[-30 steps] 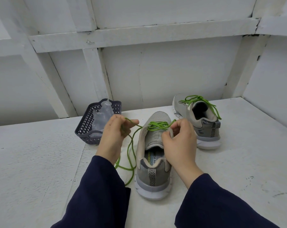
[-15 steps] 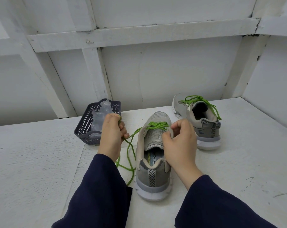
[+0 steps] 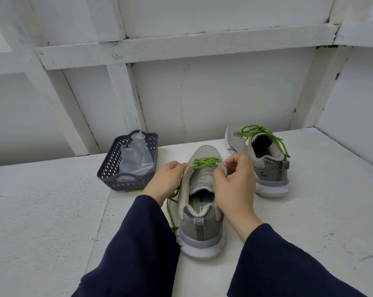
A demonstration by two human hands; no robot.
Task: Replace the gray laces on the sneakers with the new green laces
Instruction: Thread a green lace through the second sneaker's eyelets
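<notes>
Left hand (image 3: 167, 179) has come back in from the basket (image 3: 125, 182) side and now pinches the green lace (image 3: 205, 162) at the near sneaker's (image 3: 200, 228) left eyelet edge, slack trailing beside the shoe. Right hand (image 3: 234, 181) pinches the right eyelet flap; the sneaker sits on the white table (image 3: 53, 211).

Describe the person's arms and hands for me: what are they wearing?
The left hand and right hand are bare: no gloves, and no ring or watch shows. The left sleeve and right sleeve are dark navy cloth, loose and wide, plain with no markings, and they reach down to the wrists.
</notes>
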